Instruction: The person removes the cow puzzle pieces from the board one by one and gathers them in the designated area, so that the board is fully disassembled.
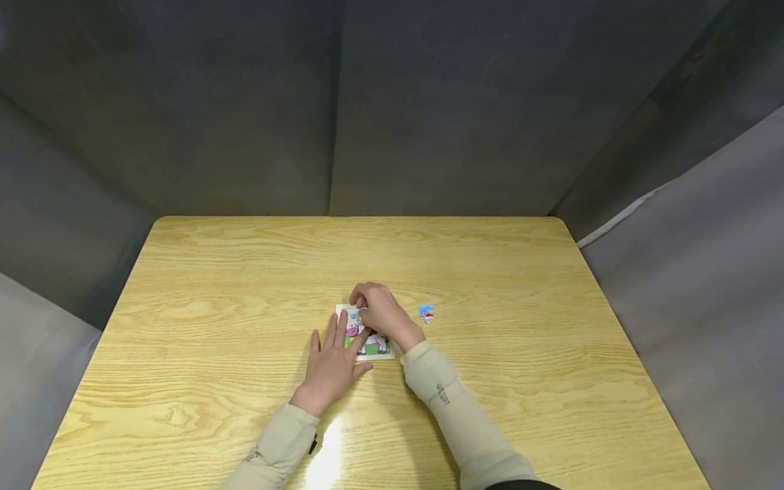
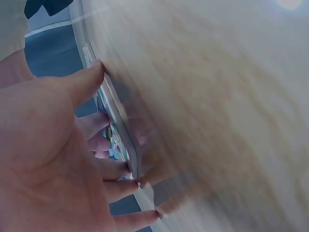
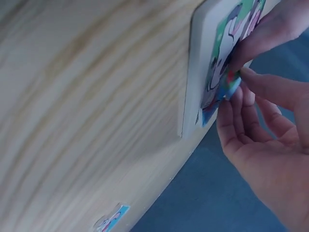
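A small jigsaw board (image 1: 384, 357) with a white border and a cow picture lies on the wooden table. My left hand (image 1: 329, 371) rests spread at its near left side, fingers straight, with fingertips on the board. The left wrist view shows the board's edge (image 2: 120, 116) beside those fingers. My right hand (image 1: 382, 313) is over the board's far right part. In the right wrist view it pinches a blue puzzle piece (image 3: 231, 86) with a red and green patch between thumb and fingers, against the board. Fingers hide part of the picture.
One loose puzzle piece (image 1: 426, 313), blue with a white and red figure, lies on the table (image 1: 520, 354) to the right of the board. Dark grey partitions (image 1: 441, 122) stand behind the table, and grey cloth panels (image 1: 704, 272) flank it.
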### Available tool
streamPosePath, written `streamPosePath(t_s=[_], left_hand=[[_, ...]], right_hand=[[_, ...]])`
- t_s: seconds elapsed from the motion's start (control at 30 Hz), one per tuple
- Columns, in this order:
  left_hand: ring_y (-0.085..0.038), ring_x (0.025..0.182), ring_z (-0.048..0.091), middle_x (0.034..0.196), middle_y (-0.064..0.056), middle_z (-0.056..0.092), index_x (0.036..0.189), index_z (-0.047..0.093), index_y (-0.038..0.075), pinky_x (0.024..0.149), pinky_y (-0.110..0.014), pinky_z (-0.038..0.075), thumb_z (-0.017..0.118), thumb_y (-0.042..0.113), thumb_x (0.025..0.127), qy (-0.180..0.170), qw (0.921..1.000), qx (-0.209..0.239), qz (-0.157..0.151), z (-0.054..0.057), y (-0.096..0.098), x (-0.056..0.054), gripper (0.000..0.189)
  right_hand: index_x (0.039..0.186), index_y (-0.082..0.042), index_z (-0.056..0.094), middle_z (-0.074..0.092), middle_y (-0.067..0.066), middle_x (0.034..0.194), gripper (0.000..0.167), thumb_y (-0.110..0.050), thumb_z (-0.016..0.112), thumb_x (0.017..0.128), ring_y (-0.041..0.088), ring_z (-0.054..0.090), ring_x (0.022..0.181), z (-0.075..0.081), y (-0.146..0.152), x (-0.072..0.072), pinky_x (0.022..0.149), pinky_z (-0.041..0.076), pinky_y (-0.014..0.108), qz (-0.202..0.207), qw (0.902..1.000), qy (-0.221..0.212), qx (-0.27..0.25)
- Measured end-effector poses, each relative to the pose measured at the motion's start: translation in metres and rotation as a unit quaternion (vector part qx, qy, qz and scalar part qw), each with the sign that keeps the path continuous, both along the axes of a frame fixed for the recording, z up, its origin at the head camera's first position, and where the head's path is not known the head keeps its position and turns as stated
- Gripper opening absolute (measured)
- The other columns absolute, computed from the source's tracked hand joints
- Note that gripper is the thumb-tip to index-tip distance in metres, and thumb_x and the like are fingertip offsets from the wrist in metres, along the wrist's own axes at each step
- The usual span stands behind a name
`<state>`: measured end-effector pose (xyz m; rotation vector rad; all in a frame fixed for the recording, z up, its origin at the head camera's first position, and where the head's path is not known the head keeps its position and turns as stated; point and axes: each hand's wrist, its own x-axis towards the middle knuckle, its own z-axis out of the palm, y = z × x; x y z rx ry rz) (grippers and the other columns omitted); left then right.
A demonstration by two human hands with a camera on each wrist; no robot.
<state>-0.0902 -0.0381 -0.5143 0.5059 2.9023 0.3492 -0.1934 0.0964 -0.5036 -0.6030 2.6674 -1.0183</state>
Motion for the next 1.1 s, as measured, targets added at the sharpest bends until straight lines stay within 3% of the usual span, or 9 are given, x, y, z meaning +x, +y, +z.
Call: streamPosePath(t_s=[0.3,0.6,1.1], left_hand=[[-0.042,0.146,0.013,0.159,-0.026,0.015,0.152,0.04,0.023,0.109,-0.067,0.022,0.056,0.049,0.096,0.005,1.0,0.001,0.0,0.0,0.0,0.0,0.063],[-0.041,0.147,0.012,0.159,-0.025,0.013,0.152,0.04,0.023,0.109,-0.067,0.021,0.055,0.048,0.097,-0.003,1.0,0.006,0.001,0.001,0.0,0.001,0.063],[-0.042,0.146,0.013,0.158,-0.027,0.015,0.152,0.039,0.022,0.109,-0.067,0.022,0.056,0.048,0.096,0.004,0.9999,0.009,0.001,0.001,0.0,0.0,0.064]], right_hand=[[0.097,-0.003,0.07,0.068,0.009,0.088,0.016,0.008,0.067,0.086,0.012,0.06,0.077,-0.004,0.009,-0.004,0.071,0.051,0.022,0.011,0.9993,-0.016,-0.032],[0.095,-0.004,0.071,0.07,0.009,0.089,0.014,0.006,0.07,0.086,0.013,0.063,0.079,-0.009,0.015,-0.001,0.072,0.053,0.023,0.026,0.9965,-0.028,-0.075],[0.096,-0.001,0.072,0.071,0.009,0.089,0.014,0.005,0.073,0.084,0.016,0.067,0.079,-0.004,0.03,-0.004,0.074,0.055,0.025,-0.008,0.992,-0.022,-0.124]])
